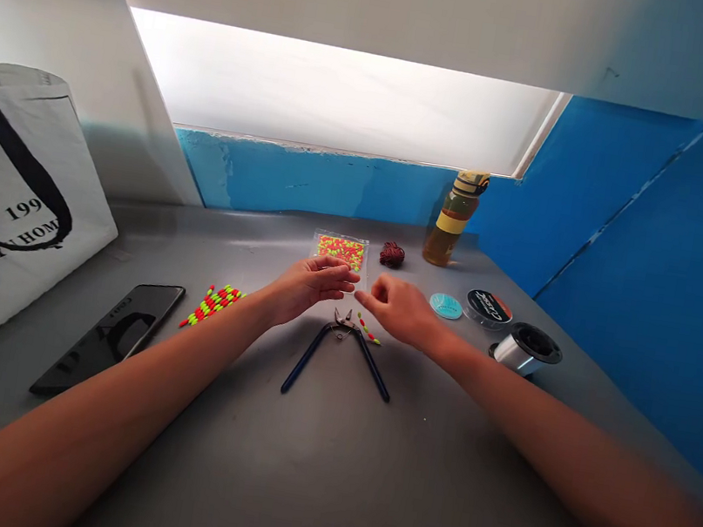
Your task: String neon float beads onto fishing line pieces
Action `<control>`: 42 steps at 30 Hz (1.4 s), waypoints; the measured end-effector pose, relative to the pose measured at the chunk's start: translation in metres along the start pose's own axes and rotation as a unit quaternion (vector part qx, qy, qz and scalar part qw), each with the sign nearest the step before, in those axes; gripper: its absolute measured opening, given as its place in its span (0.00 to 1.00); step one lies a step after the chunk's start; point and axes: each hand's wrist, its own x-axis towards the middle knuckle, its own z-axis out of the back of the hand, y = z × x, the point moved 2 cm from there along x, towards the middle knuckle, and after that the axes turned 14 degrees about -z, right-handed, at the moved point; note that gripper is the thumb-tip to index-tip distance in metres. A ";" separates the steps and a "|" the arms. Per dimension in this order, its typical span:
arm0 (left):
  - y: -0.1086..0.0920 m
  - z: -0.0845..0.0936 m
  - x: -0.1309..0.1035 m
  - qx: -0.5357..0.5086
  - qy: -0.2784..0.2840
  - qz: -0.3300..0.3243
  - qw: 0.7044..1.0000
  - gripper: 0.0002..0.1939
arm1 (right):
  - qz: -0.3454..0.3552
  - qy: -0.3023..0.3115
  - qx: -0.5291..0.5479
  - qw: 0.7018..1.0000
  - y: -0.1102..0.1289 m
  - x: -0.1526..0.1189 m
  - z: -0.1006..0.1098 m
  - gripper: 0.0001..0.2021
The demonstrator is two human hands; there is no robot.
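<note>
My left hand [314, 287] is in front of a clear bag of red and yellow-green beads [341, 250], its thumb and fingers pinched together. Close by on the right, my right hand [394, 305] has its fingers curled in. Whatever either hand holds is too small to make out. Dark-handled pliers [343, 326] lie with jaws and handles spread, just below both hands. A short string of red and yellow-green beads [369, 329] lies beside the pliers, under my right hand. Left of my left forearm is a group of bead strands [213, 304].
A phone [108, 340] and white bag [7, 221] are on the left. Dark red cord [392, 255] and a bottle [455, 219] stand at the back. Right are a turquoise disc [446, 305], a round black-labelled case [488, 309] and a line spool [527, 350].
</note>
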 end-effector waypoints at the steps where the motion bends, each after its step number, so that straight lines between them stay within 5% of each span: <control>1: -0.001 0.000 0.000 -0.003 0.001 0.000 1.000 0.13 | 0.006 0.002 0.051 0.999 0.000 0.002 0.002 0.16; 6: -0.003 -0.001 0.000 -0.012 0.022 0.003 1.000 0.12 | -0.002 0.229 0.292 0.929 -0.004 0.007 -0.006 0.26; 9: -0.002 0.000 0.000 0.001 0.017 0.005 1.000 0.12 | -0.040 0.281 0.318 0.905 -0.008 0.008 -0.010 0.25; 16: 0.000 0.000 -0.003 0.037 0.044 0.008 0.998 0.13 | -0.041 0.268 0.307 0.912 -0.013 0.011 -0.012 0.23; 26: 0.012 0.001 -0.006 0.136 0.112 0.041 0.983 0.14 | 0.001 0.155 0.195 0.969 -0.009 0.008 -0.008 0.17; 42: 0.011 -0.001 -0.005 0.149 0.131 0.039 0.979 0.20 | 0.062 0.204 0.172 0.962 -0.011 0.009 -0.011 0.17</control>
